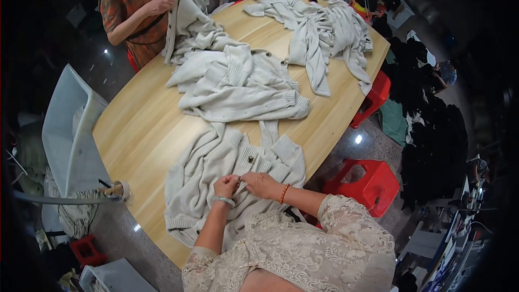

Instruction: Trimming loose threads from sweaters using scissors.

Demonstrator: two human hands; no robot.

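I see my left hand (226,185) and right hand (260,184) side by side at the near edge of the surface (138,130), each grip pinched shut on the front of a pale cardigan (211,173) lying there. More cardigans (238,84) lie mid-surface; a red stool (370,183) stands off its right edge.

Garment workshop: long wooden table (140,130) heaped with pale knit cardigans (238,84), several people handling them by hand, red plastic stools (373,181), dark fabric piles (432,130) on floor.
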